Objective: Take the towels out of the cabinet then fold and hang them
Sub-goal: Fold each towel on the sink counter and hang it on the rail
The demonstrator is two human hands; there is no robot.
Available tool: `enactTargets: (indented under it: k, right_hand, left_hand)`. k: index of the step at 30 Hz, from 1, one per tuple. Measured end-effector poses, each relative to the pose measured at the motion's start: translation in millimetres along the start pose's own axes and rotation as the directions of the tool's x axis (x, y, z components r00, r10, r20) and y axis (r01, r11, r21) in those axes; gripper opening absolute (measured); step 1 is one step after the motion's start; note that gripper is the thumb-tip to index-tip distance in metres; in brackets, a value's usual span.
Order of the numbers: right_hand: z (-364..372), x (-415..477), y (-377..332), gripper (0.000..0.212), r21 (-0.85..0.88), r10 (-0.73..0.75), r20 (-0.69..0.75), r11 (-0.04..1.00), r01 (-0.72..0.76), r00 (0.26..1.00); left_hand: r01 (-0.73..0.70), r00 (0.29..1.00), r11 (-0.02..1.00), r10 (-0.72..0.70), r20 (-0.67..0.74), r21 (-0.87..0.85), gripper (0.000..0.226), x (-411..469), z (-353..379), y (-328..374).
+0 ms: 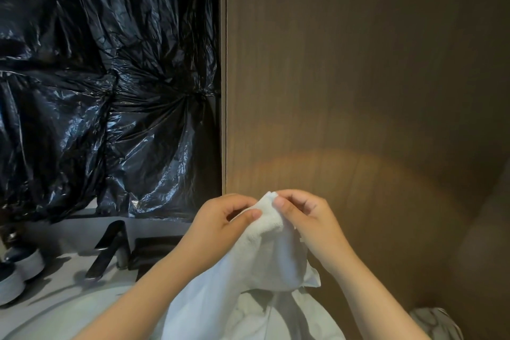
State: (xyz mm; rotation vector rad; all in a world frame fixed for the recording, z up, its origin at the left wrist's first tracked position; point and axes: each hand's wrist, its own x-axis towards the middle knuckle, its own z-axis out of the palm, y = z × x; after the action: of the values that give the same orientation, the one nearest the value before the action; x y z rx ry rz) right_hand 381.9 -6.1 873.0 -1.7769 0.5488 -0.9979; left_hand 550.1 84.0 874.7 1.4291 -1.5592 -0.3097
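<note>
A white towel (265,257) hangs from both my hands, low in the middle of the head view, its lower part draped toward my body. My left hand (220,223) pinches the towel's top edge between thumb and fingers. My right hand (306,218) pinches the same top corner from the right, close beside the left one. Both hands are held in front of a brown wooden cabinet panel (358,91). More white cloth (248,320) lies below the towel at the bottom edge.
Crumpled black plastic sheeting (110,77) covers the area left of the panel. Below it a black faucet (110,248) and dark containers (24,262) stand on a grey counter (69,265) beside a white basin rim (69,309).
</note>
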Motion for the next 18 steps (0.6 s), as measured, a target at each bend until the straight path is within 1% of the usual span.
enactTargets:
  k: [3, 6, 9, 14, 18]
  right_hand:
    - [-1.1, -0.3, -3.1, 0.015, 0.052, 0.016, 0.022, 0.999, -0.017, 1.0]
    - [-4.4, -0.1, -9.1, 0.021, 0.088, 0.036, 0.084, 0.995, -0.043, 0.996]
    - [-7.7, 0.4, -14.3, 0.017, 0.135, 0.025, 0.128, 0.99, -0.042, 0.991]
    - [-9.7, 1.9, -15.9, 0.01, 0.107, 0.018, 0.158, 0.994, -0.035, 0.987]
    - [-14.2, 1.0, -17.0, 0.018, 0.086, 0.055, 0.227, 0.993, -0.076, 0.972]
  left_hand:
    - [-0.037, 0.999, 0.999, 0.037, -0.015, 0.022, 0.016, -2.5, 2.1, 2.3]
    - [-0.038, 0.999, 0.999, 0.038, -0.022, 0.01, 0.019, -5.3, 3.5, 2.8]
    - [-0.027, 1.0, 0.999, 0.027, -0.008, -0.018, 0.019, -5.8, 1.8, 3.4]
    - [-0.055, 0.998, 0.998, 0.055, 0.011, -0.019, 0.018, -7.7, -0.6, 6.3]
    - [-0.072, 0.997, 0.997, 0.073, 0.036, -0.025, 0.017, -8.9, 0.6, 9.8]
